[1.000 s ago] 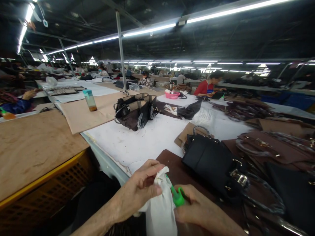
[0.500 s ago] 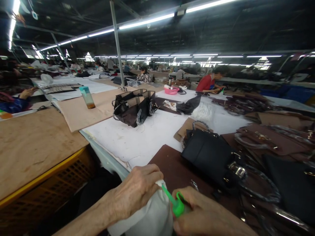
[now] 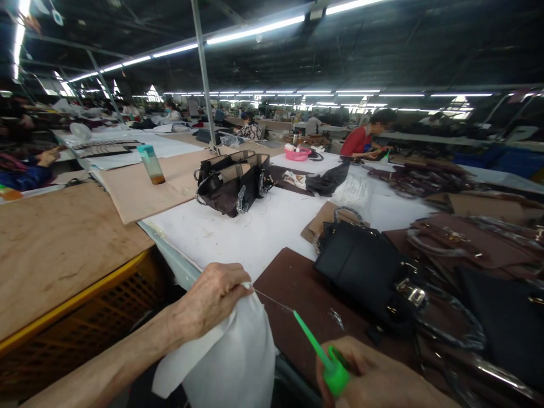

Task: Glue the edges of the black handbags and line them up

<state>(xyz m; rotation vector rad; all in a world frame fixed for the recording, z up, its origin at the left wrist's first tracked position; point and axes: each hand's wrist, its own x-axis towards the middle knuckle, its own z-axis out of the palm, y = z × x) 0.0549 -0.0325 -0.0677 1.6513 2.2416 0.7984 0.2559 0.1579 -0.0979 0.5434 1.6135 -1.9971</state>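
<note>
We tag this as factory workshop, handbag mfg. Long worktable (image 3: 187,232) in front of us, more tables behind, under high dark roof (image 3: 446,51) w/ rows of strip lights (image 3: 255,30) and metal post (image 3: 201,73). We see lots of bags: black handbag (image 3: 361,272) w/ shiny metal fittings, brown handbag (image 3: 497,243) nearby, some handles in clear wrap, plus open dark bags (image 3: 229,192) mid-table. Co-worker in red (image 3: 356,141) across table, others in bkgd. Yellow plastic crate (image 3: 110,300) below board (image 3: 63,238) at left.
</note>
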